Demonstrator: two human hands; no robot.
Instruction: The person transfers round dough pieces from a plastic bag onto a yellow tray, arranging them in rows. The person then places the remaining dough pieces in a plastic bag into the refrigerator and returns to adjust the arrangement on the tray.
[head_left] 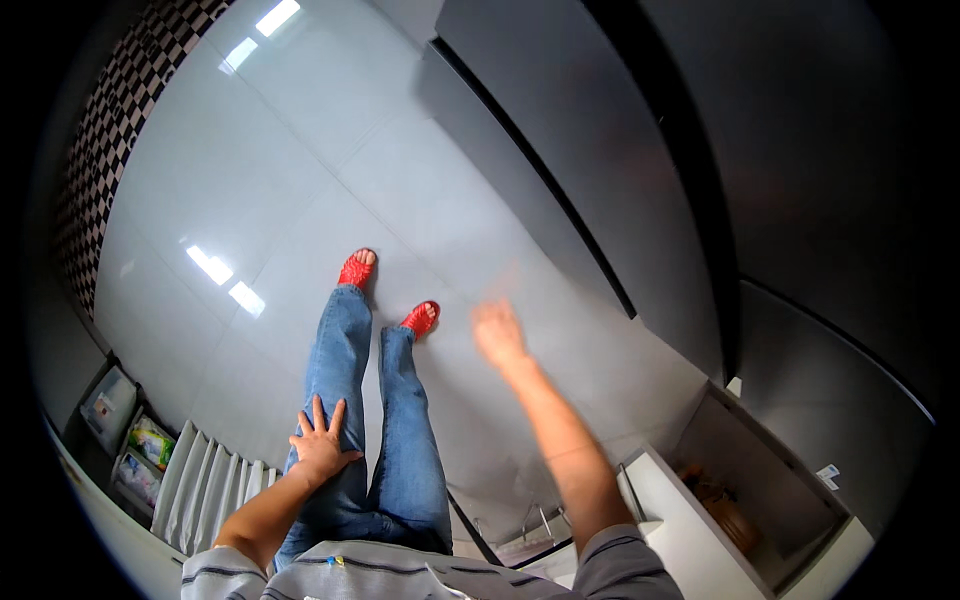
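My left hand (pixel 320 446) lies on the thigh of my blue jeans (pixel 345 365), its fingers spread and nothing in it. My right hand (pixel 498 332) is held out over the pale floor, to the right of my red sandals (pixel 421 318). Motion smears its fingers, so their pose is unclear, and I make out no object in it. The nearest large thing to that hand is a dark grey appliance (pixel 590 120), which looks like a refrigerator, with black edges along its panels. The right hand is apart from it.
Glossy tiles (pixel 270 170) cover the floor. A black-and-pale checkered surface (pixel 110 130) runs along the far left. At lower left are bins with packets (pixel 150 443) beside a white ribbed panel (pixel 205 490). An open cabinet (pixel 790 500) at lower right holds a brownish object (pixel 735 520).
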